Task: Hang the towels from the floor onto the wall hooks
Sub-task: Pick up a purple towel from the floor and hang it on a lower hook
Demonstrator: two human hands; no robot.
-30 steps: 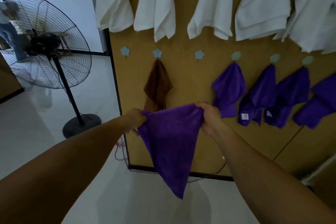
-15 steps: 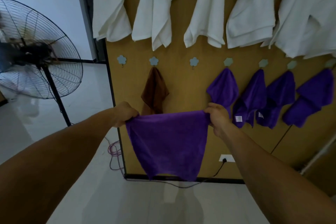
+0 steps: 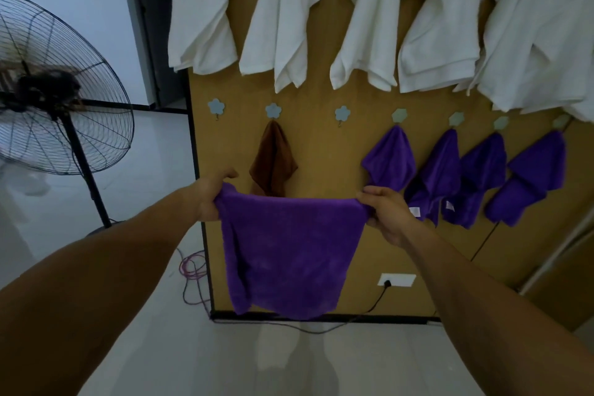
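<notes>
- Two hands share the work in the head view. The left hand (image 3: 209,199) grips one top corner of a purple towel (image 3: 289,247), the right hand (image 3: 389,215) pinches the other, and the fingers of both are curled round the cloth.
- Stretched between them at frame centre, the towel hangs flat and clear of the floor (image 3: 225,357), in front of the brown board (image 3: 324,145).
- It looks light, soft and limp. I'd judge it will sag wherever it isn't held, so a bunched corner or the top hem is the place to hold it for hooking.
- Two hooks look free. The middle hook (image 3: 342,113) sits above the towel's top edge, between the brown towel (image 3: 273,161) and the hung purple towels (image 3: 390,161). The end hook (image 3: 215,106) is at the board's left.
- Room is fair. White towels (image 3: 279,10) hang above the hook row and neighbouring cloths flank the middle hook. A fan (image 3: 58,87) stands at frame left, and a loose cable (image 3: 193,267) lies near the board's lower left edge.
</notes>
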